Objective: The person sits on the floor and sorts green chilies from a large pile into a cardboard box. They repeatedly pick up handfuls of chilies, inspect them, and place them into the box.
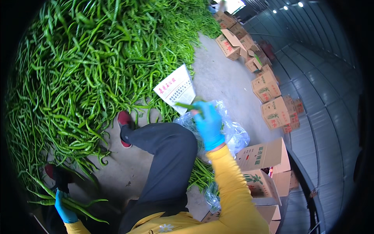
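My left hand (65,207), in a blue glove at the lower left, is closed around a small bunch of long green chili peppers (87,211). My right hand (208,121), also blue-gloved and somewhat blurred, holds a green pepper (184,106) whose tip points left. Below that hand lies crumpled clear plastic film (238,136). A folded newspaper (178,86) bearing print rests at the edge of a large heap of green chili peppers (96,64). More peppers (203,174) lie beside my thigh, next to the plastic.
Cardboard boxes (266,84) line the right side in a curved row. Open cartons (260,181) stand close by my right arm. Concrete floor (222,70) shows between heap and boxes. My red shoe (125,120) touches the heap's edge. A person (221,5) is partly visible at the top.
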The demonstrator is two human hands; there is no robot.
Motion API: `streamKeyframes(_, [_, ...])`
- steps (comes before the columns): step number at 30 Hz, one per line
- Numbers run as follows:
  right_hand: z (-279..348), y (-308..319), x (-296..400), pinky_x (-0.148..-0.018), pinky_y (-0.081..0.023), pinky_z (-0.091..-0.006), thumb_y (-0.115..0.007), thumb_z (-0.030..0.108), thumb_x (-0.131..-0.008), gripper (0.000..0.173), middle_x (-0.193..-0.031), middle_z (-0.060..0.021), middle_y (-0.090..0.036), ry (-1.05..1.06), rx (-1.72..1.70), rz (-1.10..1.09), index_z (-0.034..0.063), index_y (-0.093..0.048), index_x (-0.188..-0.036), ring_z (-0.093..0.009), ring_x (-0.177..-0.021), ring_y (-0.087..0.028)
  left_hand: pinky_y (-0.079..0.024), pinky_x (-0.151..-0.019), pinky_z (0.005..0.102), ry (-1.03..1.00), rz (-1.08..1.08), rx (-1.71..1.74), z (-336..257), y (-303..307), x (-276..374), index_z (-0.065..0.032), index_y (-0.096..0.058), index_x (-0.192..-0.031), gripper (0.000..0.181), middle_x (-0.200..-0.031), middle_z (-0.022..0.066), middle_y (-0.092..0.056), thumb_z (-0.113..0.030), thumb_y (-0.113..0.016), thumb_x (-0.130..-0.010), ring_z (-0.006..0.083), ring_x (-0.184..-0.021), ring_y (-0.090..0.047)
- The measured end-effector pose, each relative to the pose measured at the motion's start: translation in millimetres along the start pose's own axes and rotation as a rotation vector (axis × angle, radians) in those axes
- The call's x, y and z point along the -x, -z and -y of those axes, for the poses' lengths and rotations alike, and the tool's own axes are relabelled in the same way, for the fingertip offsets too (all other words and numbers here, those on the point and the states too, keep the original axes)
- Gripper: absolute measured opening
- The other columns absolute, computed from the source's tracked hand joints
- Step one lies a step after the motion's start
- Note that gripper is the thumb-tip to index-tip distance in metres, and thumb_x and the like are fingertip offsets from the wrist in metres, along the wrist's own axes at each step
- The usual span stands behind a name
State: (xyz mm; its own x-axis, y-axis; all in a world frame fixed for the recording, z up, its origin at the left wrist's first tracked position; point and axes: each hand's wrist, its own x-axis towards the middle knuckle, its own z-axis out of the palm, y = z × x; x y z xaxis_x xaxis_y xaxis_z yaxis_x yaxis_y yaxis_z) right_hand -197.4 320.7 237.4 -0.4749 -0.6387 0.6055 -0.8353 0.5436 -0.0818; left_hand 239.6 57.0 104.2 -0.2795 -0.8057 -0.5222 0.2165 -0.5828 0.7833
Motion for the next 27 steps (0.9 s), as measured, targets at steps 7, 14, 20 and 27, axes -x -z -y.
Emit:
streamKeyframes(7, [-191.0,56.6,83.1,-0.066,-0.046,-0.0349,-0.058,0.017,-0.079,0.021,-0.086,-0.0131,-0.059,-0.395,0.177,-0.025,0.0076,-0.057,-0.098,-0.025,-0.074,-0.058,-0.039,-0.065,0.0223,-0.013,-0.094,-0.01,13.4,2.5,2.7,-0.0135,-0.054,-0.081,0.01,-0.07,-0.0046,-0.049,-0.023,-0.058,-0.08,0.0071,-0.064,-0.046])
streamKeyframes(14, [-102.9,44.1,-3.5,-0.069,-0.04,-0.0248,-0.044,0.022,-0.091,0.025,-0.076,-0.0018,-0.055,-0.582,-0.636,-0.046,0.0011,-0.057,-0.09,-0.01,-0.071,-0.049,-0.037,-0.059,0.0219,-0.054,0.136,0.02,-2.5,19.3,-1.5,-0.0098,-0.057,-0.084,0.01,-0.067,-0.0027,-0.05,-0.019,-0.055,-0.079,0.0093,-0.063,-0.048])
streamKeyframes(20, [43.6,1.6,-19.6,-0.056,-0.041,-0.0287,-0.056,0.012,-0.083,0.012,-0.069,-0.0035,-0.055,-0.114,-0.565,0.36,0.0019,-0.054,-0.078,-0.012,-0.062,-0.05,-0.046,-0.065,0.0278,-0.181,0.227,-0.296,-4.2,-79.7,46.2,-0.0046,-0.053,-0.088,0.022,-0.079,0.0039,-0.054,-0.005,-0.064,-0.069,0.0157,-0.07,-0.055])
streamKeyframes(27, [2.9,5.3,-18.5,-0.053,-0.038,-0.0319,-0.061,0.005,-0.077,0.009,-0.065,-0.0058,-0.051,-0.425,-0.533,0.093,0.0015,-0.052,-0.076,-0.016,-0.057,-0.046,-0.046,-0.07,0.0276,-0.275,0.189,-0.201,-17.9,-33.0,63.8,-0.0043,-0.048,-0.083,0.024,-0.081,0.0051,-0.055,-0.001,-0.066,-0.067,0.0143,-0.075,-0.055])
